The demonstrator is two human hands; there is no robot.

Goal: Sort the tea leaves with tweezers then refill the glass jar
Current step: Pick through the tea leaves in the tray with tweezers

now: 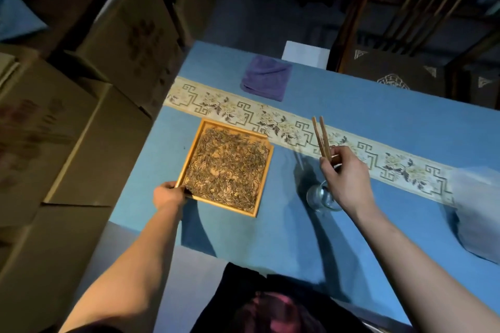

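Note:
A square wooden tray [263, 184] lies on the blue table, spread with dark tea leaves [227, 165]. My left hand [169, 194] grips the tray's near left corner. My right hand [345, 173] holds wooden tweezers [320, 139] raised to the right of the tray, their tips pointing away from me and slightly apart. A clear glass jar [320, 197] stands on the table just below and left of my right wrist, partly hidden by it.
A folded purple cloth [266, 78] lies at the table's far edge beyond a patterned cream runner [297, 127]. Something pale blue-grey [479, 211] sits at the right edge. Cardboard boxes [81, 116] are stacked to the left. A wooden chair [405, 35] stands behind the table.

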